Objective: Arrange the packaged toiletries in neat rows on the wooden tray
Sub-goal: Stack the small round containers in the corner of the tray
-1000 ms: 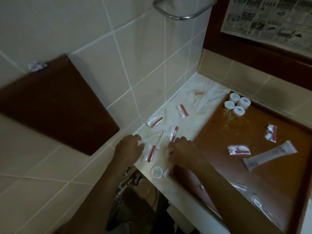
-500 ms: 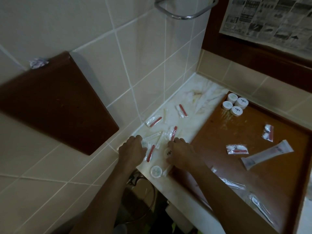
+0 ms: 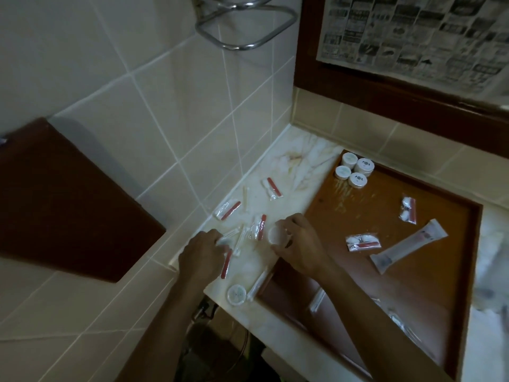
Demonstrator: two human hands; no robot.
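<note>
A wooden tray [image 3: 366, 219] lies on the marble counter [image 3: 300, 164]. In its far corner stand several white round jars [image 3: 354, 170]. Two clear packets [image 3: 408, 210] [image 3: 363, 242] and a white tube [image 3: 407, 245] lie on it. Left of the tray, clear packets with red strips [image 3: 228, 210] [image 3: 272, 188] are scattered on the counter. My right hand [image 3: 298, 244] grips a round white jar [image 3: 276, 235] just above the counter. My left hand [image 3: 203, 250] rests curled on a small packet [image 3: 224, 240] among thin white wrapped sticks. Another round jar [image 3: 236, 294] sits near the counter's front edge.
A tiled wall rises to the left with a chrome rail [image 3: 245, 20] above. A dark brown panel [image 3: 63, 199] lies at the left. A dark wooden frame with newspaper [image 3: 413, 37] stands behind the tray. More clear packets [image 3: 396, 318] lie at the tray's near edge.
My right hand has lifted slightly with the round white jar now showing in its fingers. My left hand stays on the packets. The camera has shifted a little.
</note>
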